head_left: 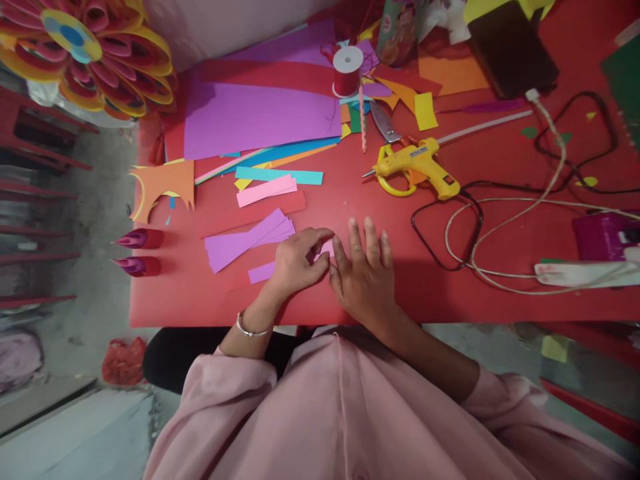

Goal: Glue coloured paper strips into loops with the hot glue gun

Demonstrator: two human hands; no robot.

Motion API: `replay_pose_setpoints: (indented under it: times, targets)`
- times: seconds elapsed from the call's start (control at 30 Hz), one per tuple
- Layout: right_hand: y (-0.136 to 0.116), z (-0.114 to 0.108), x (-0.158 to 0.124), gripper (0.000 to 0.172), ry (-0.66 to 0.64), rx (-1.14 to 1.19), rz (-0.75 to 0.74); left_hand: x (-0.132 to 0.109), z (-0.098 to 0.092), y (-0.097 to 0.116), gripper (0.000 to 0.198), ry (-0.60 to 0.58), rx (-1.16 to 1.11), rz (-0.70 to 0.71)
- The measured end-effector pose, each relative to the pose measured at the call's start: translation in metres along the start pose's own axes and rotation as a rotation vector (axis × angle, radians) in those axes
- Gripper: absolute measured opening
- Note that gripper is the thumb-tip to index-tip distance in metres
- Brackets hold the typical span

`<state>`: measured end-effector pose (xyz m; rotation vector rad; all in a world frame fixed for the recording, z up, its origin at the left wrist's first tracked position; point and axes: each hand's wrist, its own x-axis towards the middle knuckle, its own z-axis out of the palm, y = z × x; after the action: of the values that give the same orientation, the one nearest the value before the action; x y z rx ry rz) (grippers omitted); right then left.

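My left hand [300,259] is at the middle of the red table, thumb and forefinger bent together at a small pink paper piece [327,249]. Close beside it, my right hand [364,270] lies flat with its fingers spread, its forefinger and thumb near the same piece. Left of my hands are fanned purple strips [250,240] and a short purple strip [261,272], partly under my left wrist. Pink strips [267,191] and a turquoise strip [280,176] lie farther back.
A yellow glue gun [423,165] rests on yellow-handled scissors [395,185]. Cables [480,257] loop at the right. Behind are purple sheets [260,120], a thread spool [347,72] and a phone [513,50]. Two rolled paper cones [143,238] stand at the left.
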<state>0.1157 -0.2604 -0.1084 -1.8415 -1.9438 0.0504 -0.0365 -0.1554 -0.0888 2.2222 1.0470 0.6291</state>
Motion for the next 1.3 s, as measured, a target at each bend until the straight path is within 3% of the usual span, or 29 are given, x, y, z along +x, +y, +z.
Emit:
replay_pose_setpoints:
  times: [0.47, 0.73, 1.3]
  targets:
    - [-0.001, 0.000, 0.006, 0.049, -0.047, 0.013, 0.040, 0.001, -0.001, -0.003, 0.037, -0.014, -0.021, -0.028]
    - [-0.001, 0.006, 0.007, 0.047, 0.056, 0.072, 0.029, 0.002, -0.002, -0.005, 0.034, -0.022, -0.058, -0.014]
    - [-0.001, 0.013, 0.009, 0.046, 0.090, 0.038, 0.024, 0.001, -0.003, -0.012, 0.035, -0.028, -0.121, -0.029]
